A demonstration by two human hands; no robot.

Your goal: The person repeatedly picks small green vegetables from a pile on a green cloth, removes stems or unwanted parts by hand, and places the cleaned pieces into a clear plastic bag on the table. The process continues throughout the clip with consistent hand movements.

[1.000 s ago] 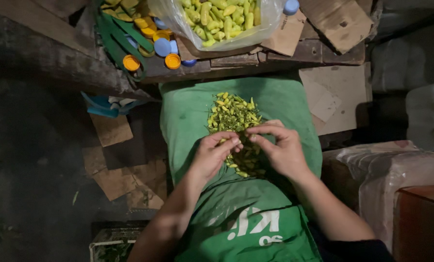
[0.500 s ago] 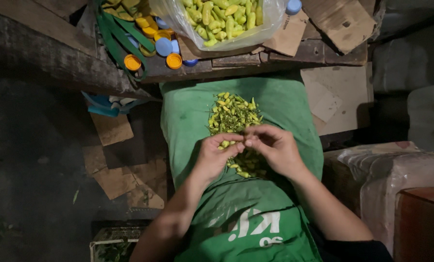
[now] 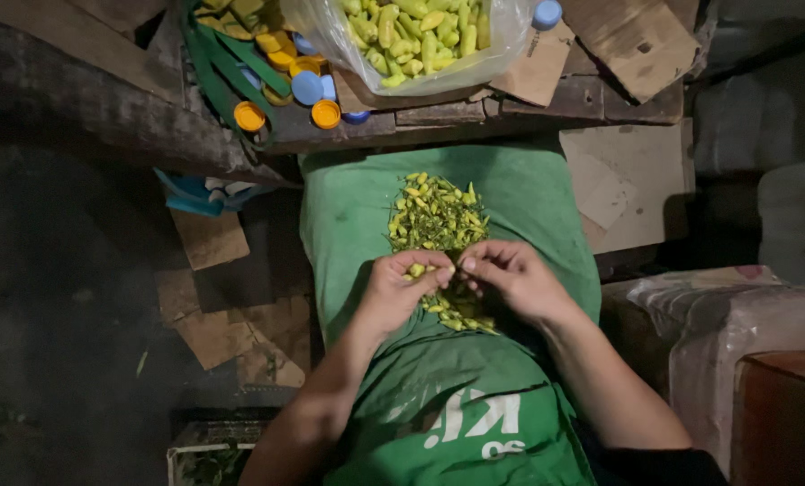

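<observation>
- Your left hand [image 3: 401, 290] pinches one small yellow-green chili pepper [image 3: 417, 269] between thumb and fingertips, the fingers curled in around it.
- Your right hand [image 3: 513, 281] sits just beside it, fingertips bent toward the same pepper; the two sets of fingertips meet, or nearly meet, at the middle of the lap. Whether the right fingers already grip the pepper's stem end you cannot tell, since they cover that spot.
- The pepper lies at the tips of your left hand, with your right hand directly to its right, so both hands are about equally near. Its long axis seems to run roughly across, from one hand toward the other, though little of it shows.
- Directly beyond your fingertips, and partly beneath them, lies the loose heap of small yellow-green peppers and stem bits [image 3: 436, 220], glossy, short and tapered, mixed with darker green scraps.
- The heap rests on a green woven cloth spread over your lap [image 3: 529, 193], soft and creased, with white printing near your body.
- Farther off, on a rough dark wooden ledge [image 3: 105, 108], sits a clear plastic bag of larger pale green peppers [image 3: 411, 36], smooth and plump.
- Left of the bag are round orange and blue plastic bottle caps [image 3: 308, 85] and a green woven strap [image 3: 227, 72].
- Flat brown cardboard pieces [image 3: 206, 239] lie on the dark floor to your left; wrapped bundles [image 3: 727, 310] stand to your right.
</observation>
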